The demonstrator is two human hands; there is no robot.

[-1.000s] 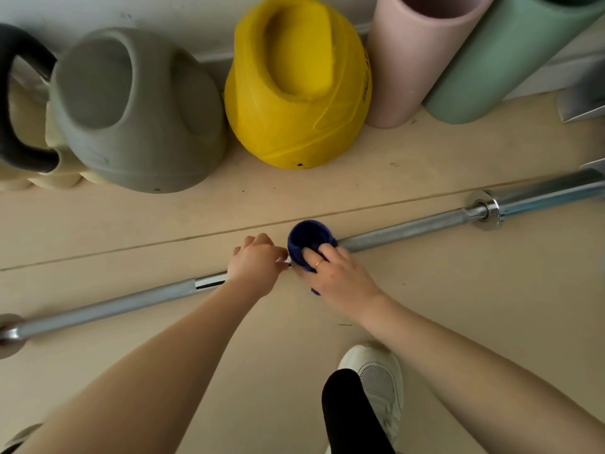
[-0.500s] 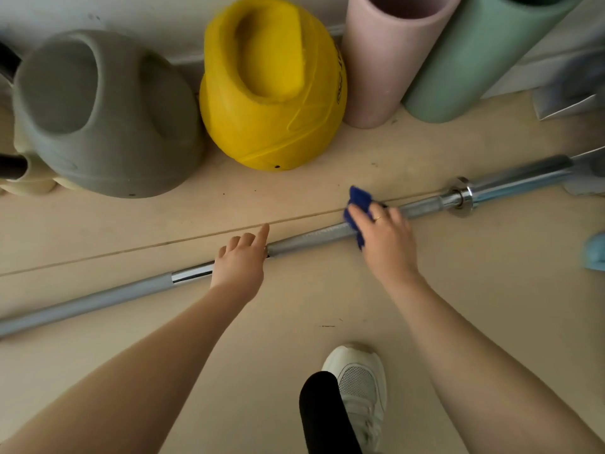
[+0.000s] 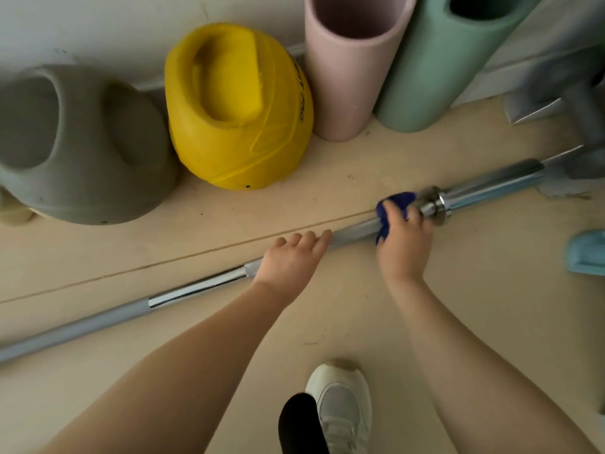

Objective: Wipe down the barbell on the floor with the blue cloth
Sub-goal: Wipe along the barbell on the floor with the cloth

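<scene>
Nearest, saw one white shoe (image 3: 340, 407) planted on the pale floor (image 3: 491, 290), both forearms reaching forward from it.

Beyond, found the left hand (image 3: 289, 262) laid flat over the barbell (image 3: 196, 288), fingers straight and close together, pressing down, not curled under. Just beside it to the right, found the right hand (image 3: 404, 239) wrapped round the shaft with the blue cloth (image 3: 391, 208) bunched between palm and steel, hard up against the collar (image 3: 437, 204). Lay diagonally on the floor, that bar, from low left to upper right, sleeve (image 3: 494, 185) running on past the collar.

Judged the bar heavy, rigid and smooth on its chromed stretches, likely to roll if not pinned; best steadied from above at mid-shaft, as done. Judged the cloth light, soft and easily slipped; best gripped in a full wrap.

Farther back, against the wall: a grey kettlebell (image 3: 75, 149), a yellow kettlebell (image 3: 235, 106), then a pink roll (image 3: 347, 67) and a green roll (image 3: 438, 63) standing on end. Open at the top, both rolls; could not tell of any contents.
</scene>
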